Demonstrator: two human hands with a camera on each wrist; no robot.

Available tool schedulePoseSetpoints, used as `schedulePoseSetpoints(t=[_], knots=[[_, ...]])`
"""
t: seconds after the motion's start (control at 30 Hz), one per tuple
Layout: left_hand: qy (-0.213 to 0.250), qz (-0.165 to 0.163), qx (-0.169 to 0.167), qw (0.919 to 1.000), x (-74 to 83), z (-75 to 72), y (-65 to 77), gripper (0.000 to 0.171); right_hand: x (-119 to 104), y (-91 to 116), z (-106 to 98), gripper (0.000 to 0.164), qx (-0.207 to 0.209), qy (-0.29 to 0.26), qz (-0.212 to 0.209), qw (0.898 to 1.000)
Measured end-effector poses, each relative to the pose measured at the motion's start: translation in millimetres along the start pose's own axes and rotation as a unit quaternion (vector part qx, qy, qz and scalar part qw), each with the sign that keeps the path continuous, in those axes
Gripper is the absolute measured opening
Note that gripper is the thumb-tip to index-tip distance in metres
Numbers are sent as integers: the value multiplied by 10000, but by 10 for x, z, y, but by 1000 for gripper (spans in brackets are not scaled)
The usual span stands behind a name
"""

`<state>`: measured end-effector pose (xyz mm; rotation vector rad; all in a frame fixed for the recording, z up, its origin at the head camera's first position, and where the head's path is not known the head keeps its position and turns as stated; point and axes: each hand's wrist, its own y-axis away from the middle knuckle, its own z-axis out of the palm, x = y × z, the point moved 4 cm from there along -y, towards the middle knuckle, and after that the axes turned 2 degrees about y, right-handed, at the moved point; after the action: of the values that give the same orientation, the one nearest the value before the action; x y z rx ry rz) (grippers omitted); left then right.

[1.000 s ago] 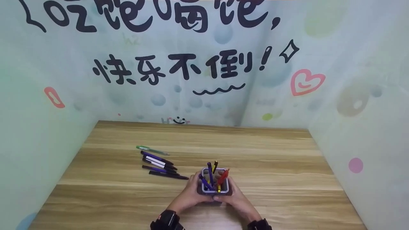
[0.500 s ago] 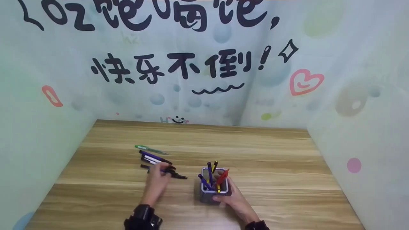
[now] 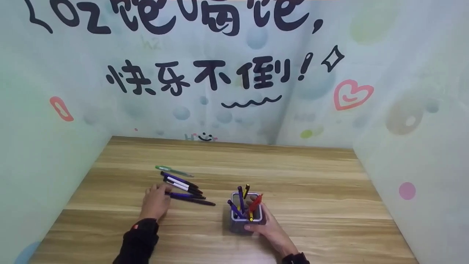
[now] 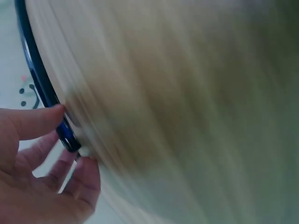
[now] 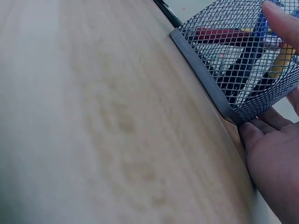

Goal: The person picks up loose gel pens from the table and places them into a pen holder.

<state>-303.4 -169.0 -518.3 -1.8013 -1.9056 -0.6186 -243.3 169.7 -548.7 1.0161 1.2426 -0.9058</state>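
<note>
My left hand [image 3: 155, 201] is at the left end of the loose pens. In the left wrist view its thumb and fingers pinch the end of a dark blue pen [image 4: 43, 84]. A black pen [image 3: 198, 201] lies right beside that pen on the table. My right hand [image 3: 270, 229] grips the right side of a square metal mesh pen holder [image 3: 240, 228], which stands upright. In the right wrist view the fingers curl round the mesh near its base. Purple pens [image 3: 240, 198], a red pen [image 3: 256, 202] and yellow-and-black pens stand in the holder.
Behind the held pen lie white-and-black pens [image 3: 179, 184], a purple pen [image 3: 178, 179] and a green pen [image 3: 174, 171], side by side on the wood-grain table [image 3: 311, 183]. A printed cloth backdrop [image 3: 234, 121] rises along the table's back and sides.
My left hand has let go of the pen holder and moved left, over the pens and on to their left end. My right hand still holds the pen holder in place.
</note>
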Motion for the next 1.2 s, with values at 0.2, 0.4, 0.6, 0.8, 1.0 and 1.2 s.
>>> schedulePoseSetpoints(t=[0.2, 0.4, 0.6, 0.8, 1.0, 1.2], knots=[[-247, 386, -260, 9986, -36, -55, 5, 14, 6, -3, -3, 97, -21, 15, -37, 10000], [-24, 449, -199, 9988, 38, -154, 109, 10, 16, -17, 4, 95, -70, 13, -98, 9999], [1246, 504, 365, 9903, 397, -361, 209, 25, 12, 4, -9, 97, -37, -37, -54, 10000], [2086, 1206, 1020, 9652, 1049, -639, 398, 23, 25, 4, -1, 97, -68, 15, -142, 9999], [2339, 2499, 999, 9343, 1777, -665, 696, 23, 24, 5, 3, 95, -81, 58, -175, 9998], [1723, 3311, 312, 9272, 2276, -380, 875, 27, 11, 9, -12, 96, 15, 49, -5, 10000]])
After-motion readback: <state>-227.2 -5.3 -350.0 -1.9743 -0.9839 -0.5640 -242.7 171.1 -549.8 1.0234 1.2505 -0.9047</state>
